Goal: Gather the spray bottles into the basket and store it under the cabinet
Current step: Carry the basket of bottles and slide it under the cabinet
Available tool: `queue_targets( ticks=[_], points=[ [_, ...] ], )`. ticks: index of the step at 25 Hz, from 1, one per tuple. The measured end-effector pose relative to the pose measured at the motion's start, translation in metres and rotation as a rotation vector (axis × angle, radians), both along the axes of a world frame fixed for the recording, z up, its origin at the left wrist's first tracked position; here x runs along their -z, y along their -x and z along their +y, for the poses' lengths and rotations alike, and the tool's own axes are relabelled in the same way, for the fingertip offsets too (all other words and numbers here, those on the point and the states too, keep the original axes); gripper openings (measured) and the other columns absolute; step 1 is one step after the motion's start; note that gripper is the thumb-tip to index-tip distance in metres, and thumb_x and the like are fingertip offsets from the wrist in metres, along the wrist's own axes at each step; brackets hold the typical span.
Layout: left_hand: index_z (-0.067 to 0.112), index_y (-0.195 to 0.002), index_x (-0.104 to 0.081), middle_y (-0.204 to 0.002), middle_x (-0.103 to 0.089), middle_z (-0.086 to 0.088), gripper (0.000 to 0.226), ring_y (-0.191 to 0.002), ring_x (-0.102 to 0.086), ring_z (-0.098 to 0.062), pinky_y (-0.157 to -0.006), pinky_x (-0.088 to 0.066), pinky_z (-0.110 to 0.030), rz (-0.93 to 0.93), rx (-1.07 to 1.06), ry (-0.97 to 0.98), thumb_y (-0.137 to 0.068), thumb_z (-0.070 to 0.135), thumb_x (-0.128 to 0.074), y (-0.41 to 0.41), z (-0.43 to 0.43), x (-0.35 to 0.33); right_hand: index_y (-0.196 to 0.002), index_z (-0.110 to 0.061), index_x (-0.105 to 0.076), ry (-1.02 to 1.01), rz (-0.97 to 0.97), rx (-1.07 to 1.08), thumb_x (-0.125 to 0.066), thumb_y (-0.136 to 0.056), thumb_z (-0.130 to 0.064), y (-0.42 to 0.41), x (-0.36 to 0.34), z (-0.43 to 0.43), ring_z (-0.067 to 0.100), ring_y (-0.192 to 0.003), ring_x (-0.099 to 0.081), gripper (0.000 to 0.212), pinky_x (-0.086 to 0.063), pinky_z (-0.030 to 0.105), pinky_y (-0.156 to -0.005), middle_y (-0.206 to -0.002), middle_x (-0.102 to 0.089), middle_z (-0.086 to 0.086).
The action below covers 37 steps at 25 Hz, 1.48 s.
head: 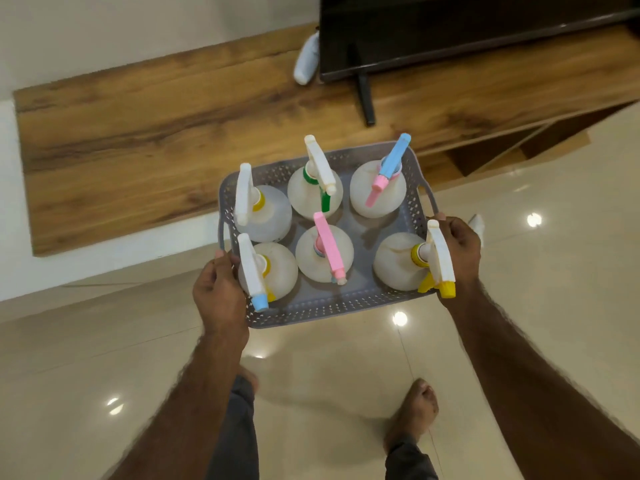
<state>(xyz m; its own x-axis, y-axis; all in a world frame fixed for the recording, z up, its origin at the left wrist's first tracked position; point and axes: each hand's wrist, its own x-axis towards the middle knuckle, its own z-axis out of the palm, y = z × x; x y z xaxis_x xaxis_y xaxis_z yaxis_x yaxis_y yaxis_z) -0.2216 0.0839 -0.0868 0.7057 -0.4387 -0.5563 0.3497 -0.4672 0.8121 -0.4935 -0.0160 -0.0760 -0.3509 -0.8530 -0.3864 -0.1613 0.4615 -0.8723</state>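
A grey perforated basket [311,308] hangs in the air above the tiled floor, just in front of the wooden cabinet [145,140]. Several clear spray bottles stand upright in it, among them one with a pink trigger head [329,245], one with a blue and pink head [389,168] and one with a green collar [320,171]. My left hand [218,292] is closed around the basket's left handle. My right hand [459,252] grips the right handle. A white bottle [307,60] lies on the cabinet top beside the television.
A black television [450,29] on a stand sits on the cabinet top at the right. An open recess [519,150] shows under the cabinet at the right. My bare feet [414,410] stand on the glossy beige tiles.
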Motion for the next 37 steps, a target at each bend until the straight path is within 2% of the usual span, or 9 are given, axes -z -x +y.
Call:
queue_targets(
  ticks=[5,12,17,28,30,31,33,34,37],
  points=[
    [0.015,-0.074,-0.065,-0.076,-0.059,-0.010,0.038,-0.076,-0.053,-0.025,-0.073,-0.046,-0.038,0.008,0.024,0.006,-0.109,0.024,-0.052,0.085,0.016,0.019,-0.101,0.012,-0.066,-0.014,0.013,0.040,-0.052,-0.104,-0.016,0.092,0.025,0.030,-0.001,-0.057,-0.055,0.032,-0.045,0.013,-0.060,-0.071,-0.057,0.002],
    [0.017,-0.072,-0.067,-0.066,-0.062,0.003,0.038,-0.076,-0.054,-0.023,-0.078,-0.043,-0.039,0.024,-0.004,-0.075,-0.107,0.019,-0.053,0.192,0.014,0.057,-0.095,0.010,-0.065,-0.042,-0.010,0.021,-0.054,-0.102,-0.018,0.200,0.052,0.025,0.019,-0.071,-0.052,0.031,-0.043,0.031,-0.070,-0.071,-0.056,0.008],
    [0.015,-0.072,-0.068,-0.073,-0.062,-0.007,0.036,-0.080,-0.055,-0.026,-0.079,-0.048,-0.041,0.059,-0.039,-0.066,-0.106,0.023,-0.057,0.243,-0.009,0.117,-0.083,-0.013,-0.065,-0.042,-0.008,-0.008,-0.052,-0.102,-0.010,0.244,0.089,-0.001,0.014,-0.069,-0.053,0.023,-0.044,0.029,-0.067,-0.074,-0.058,0.002],
    [0.022,-0.064,-0.058,-0.056,-0.058,0.013,0.041,-0.068,-0.050,-0.013,-0.078,-0.043,-0.035,-0.124,-0.009,0.006,-0.104,0.015,-0.054,0.211,-0.171,0.289,-0.079,-0.017,-0.060,0.019,-0.067,-0.043,-0.045,-0.103,-0.003,0.229,0.259,-0.141,0.019,-0.075,-0.053,0.031,-0.045,0.028,-0.069,-0.078,-0.057,0.007],
    [0.018,-0.067,-0.066,-0.065,-0.062,0.011,0.033,-0.067,-0.057,-0.014,-0.078,-0.053,-0.037,-0.262,0.141,0.055,-0.099,0.020,-0.057,0.215,-0.177,0.326,-0.076,-0.018,-0.057,0.050,-0.044,-0.063,-0.044,-0.103,-0.001,0.220,0.276,-0.169,0.015,-0.071,-0.052,0.035,-0.044,0.024,-0.066,-0.072,-0.057,0.002],
    [0.017,-0.071,-0.075,-0.077,-0.062,0.006,0.025,-0.068,-0.064,-0.015,-0.076,-0.060,-0.037,0.028,0.274,0.062,-0.092,0.022,-0.063,0.219,-0.164,0.335,-0.074,-0.018,-0.055,0.070,-0.036,-0.094,-0.043,-0.103,0.001,0.218,0.281,-0.182,0.011,-0.068,-0.053,0.036,-0.044,0.021,-0.064,-0.066,-0.059,-0.005],
    [0.022,-0.083,-0.084,-0.090,-0.067,0.000,0.008,-0.071,-0.073,-0.011,-0.070,-0.063,-0.031,-0.263,0.654,-0.062,-0.076,0.021,-0.082,0.257,-0.108,0.394,-0.073,-0.018,-0.051,0.088,-0.030,-0.171,-0.044,-0.100,0.008,0.213,0.290,-0.210,0.000,-0.059,-0.058,0.038,-0.045,0.012,-0.060,-0.055,-0.059,-0.015],
    [0.023,-0.093,-0.084,-0.091,-0.072,-0.001,0.022,-0.075,-0.074,-0.013,-0.070,-0.062,-0.029,-0.364,0.764,-0.116,-0.071,0.021,-0.087,0.274,-0.081,0.423,-0.073,-0.020,-0.051,0.091,-0.035,-0.177,-0.043,-0.097,0.012,0.208,0.293,-0.222,-0.006,-0.056,-0.060,0.040,-0.045,0.008,-0.058,-0.055,-0.059,-0.015],
    [0.020,-0.104,-0.078,-0.092,-0.073,-0.001,0.021,-0.079,-0.072,-0.020,-0.072,-0.060,-0.034,-0.270,0.923,-0.169,-0.083,0.019,-0.079,0.274,-0.060,0.476,-0.077,-0.021,-0.053,0.114,-0.072,-0.144,-0.047,-0.094,0.010,0.197,0.303,-0.254,-0.010,-0.055,-0.061,0.036,-0.046,0.012,-0.060,-0.063,-0.062,-0.013]
  ],
)
